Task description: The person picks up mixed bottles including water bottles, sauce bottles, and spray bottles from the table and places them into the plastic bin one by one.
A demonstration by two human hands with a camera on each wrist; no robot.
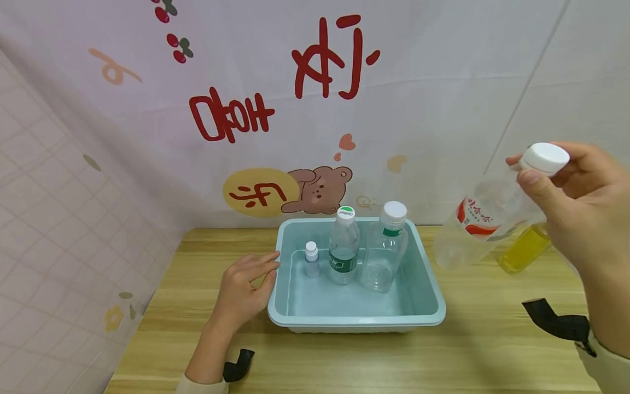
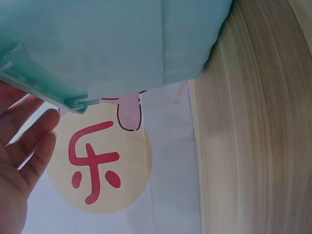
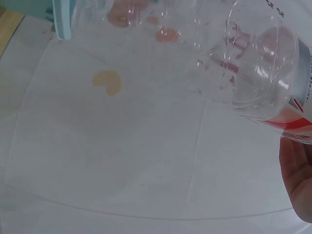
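My right hand (image 1: 593,205) pinches a large clear plastic bottle (image 1: 479,219) near its white cap (image 1: 544,157). This bottle, with a red-and-white label, hangs tilted to the right of the light blue tub (image 1: 356,322), its base toward the tub. In the right wrist view the bottle's clear body (image 3: 219,58) crosses the top. At the tub's left wall, my left hand (image 1: 246,287) touches the rim with extended fingers. Inside the tub stand a tiny white-capped bottle (image 1: 312,260), a green-labelled water bottle (image 1: 343,249) and a wider clear bottle (image 1: 384,257).
Behind the held bottle, a container of yellow liquid (image 1: 524,249) is on the wooden table (image 1: 364,364), partly hidden by my right hand. A white printed cloth (image 1: 433,98) hangs along the back, close to the tub's far rim.
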